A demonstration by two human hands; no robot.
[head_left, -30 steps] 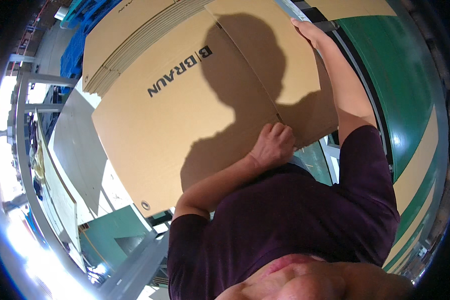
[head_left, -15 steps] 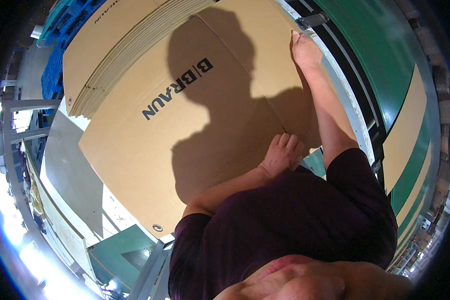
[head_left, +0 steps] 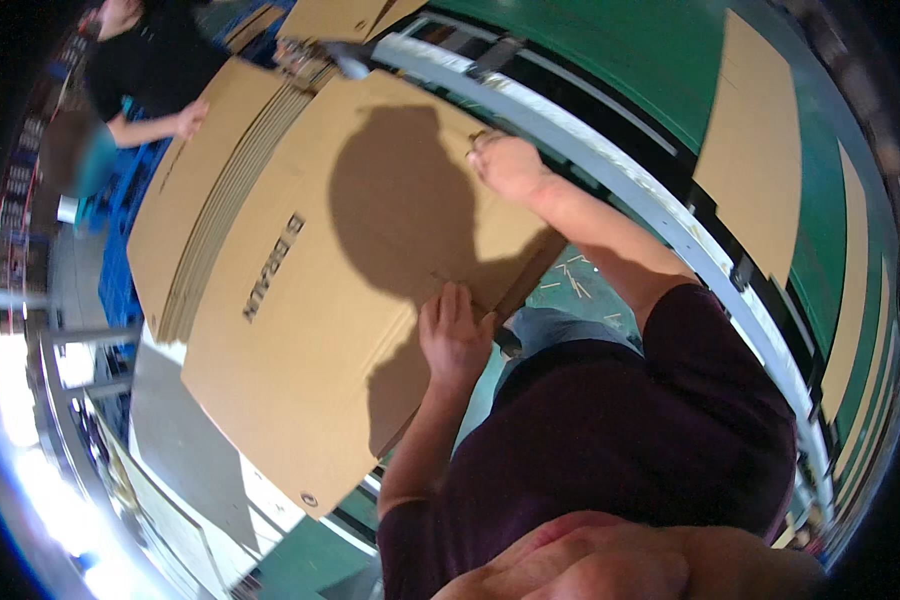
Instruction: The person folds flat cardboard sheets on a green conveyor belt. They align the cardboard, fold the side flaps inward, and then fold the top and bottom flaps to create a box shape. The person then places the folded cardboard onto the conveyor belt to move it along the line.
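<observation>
The person's right hand (head_left: 515, 170) is just beside the pale metal rail (head_left: 570, 138), its fingers curled tight on the short edge of a flat carton (head_left: 315, 350). The left hand (head_left: 455, 340) lies farther from the rail, along the carton's near long edge, fingers bent over the board; whether its thumb closes underneath cannot be told.

The carton spreads out to the left of both hands, its long axis running away from the rail, roughly crosswise to it. One short edge faces the rail and the other lies well apart from it, so the right hand is much the nearer to the rail.

Farther from the rail, past the carton's other long edge, is a stack of folded cartons (head_left: 205, 190), with a co-worker's hand (head_left: 190, 120) at its outer side. A pale tabletop (head_left: 185, 430) shows at the carton's end away from the rail. Across the rail, a tan sheet (head_left: 755, 150) lies on a green surface (head_left: 620, 40).
</observation>
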